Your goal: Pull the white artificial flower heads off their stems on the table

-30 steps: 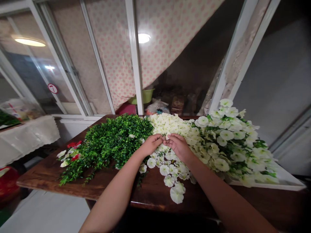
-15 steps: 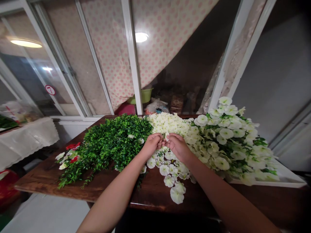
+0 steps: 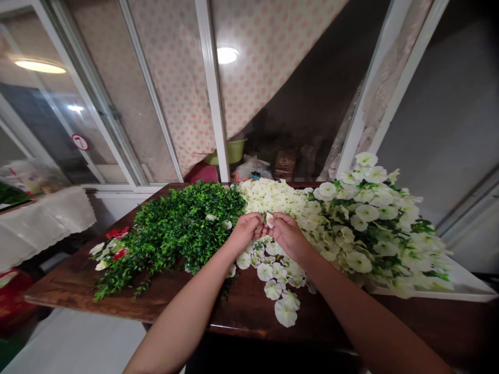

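Right of the green foliage (image 3: 191,223), your hands (image 3: 286,235) partly hide a white piece (image 3: 269,218); left of the foliage, a red object (image 3: 15,297) is cut off.

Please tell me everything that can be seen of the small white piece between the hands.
The small white piece looks thin and petal-like, perhaps fabric, narrowing toward its top. It stands roughly upright, pinched by the right hand, with the left hand close beside it; whether the left also touches it is unclear. Its lower part is hidden. Creamy white flowers lie behind it.
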`<state>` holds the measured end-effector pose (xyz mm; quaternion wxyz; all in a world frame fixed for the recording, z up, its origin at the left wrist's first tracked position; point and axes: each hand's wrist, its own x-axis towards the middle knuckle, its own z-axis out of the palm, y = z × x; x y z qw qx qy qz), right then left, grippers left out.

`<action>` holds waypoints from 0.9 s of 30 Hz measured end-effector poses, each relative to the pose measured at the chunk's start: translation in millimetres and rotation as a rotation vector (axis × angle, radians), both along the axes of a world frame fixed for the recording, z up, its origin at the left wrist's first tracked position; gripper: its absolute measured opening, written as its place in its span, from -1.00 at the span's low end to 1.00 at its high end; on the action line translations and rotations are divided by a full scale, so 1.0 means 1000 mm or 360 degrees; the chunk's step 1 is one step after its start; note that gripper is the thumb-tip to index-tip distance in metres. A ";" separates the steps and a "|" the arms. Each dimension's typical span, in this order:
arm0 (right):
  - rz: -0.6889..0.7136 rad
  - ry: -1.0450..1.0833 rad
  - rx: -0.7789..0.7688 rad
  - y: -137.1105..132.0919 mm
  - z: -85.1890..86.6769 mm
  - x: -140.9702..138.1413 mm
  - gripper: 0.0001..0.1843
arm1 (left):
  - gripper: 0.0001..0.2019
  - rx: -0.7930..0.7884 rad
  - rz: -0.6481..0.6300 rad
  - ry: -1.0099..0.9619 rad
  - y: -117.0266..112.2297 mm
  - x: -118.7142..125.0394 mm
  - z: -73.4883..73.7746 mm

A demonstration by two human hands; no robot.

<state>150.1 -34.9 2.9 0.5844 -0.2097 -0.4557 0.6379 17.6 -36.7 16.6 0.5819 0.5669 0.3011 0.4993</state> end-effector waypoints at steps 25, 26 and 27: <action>0.0007 -0.0072 0.0000 -0.004 0.004 0.000 -0.75 | -0.76 -0.0029 -0.0043 -0.0040 0.001 0.000 0.000; 0.0007 -0.0094 0.0007 -0.004 0.004 0.000 -0.74 | -0.76 -0.0035 -0.0047 -0.0047 0.001 0.000 0.000; 0.0007 -0.0110 0.0015 -0.004 0.003 0.001 -0.74 | -0.76 -0.0041 -0.0047 -0.0053 0.001 0.000 -0.001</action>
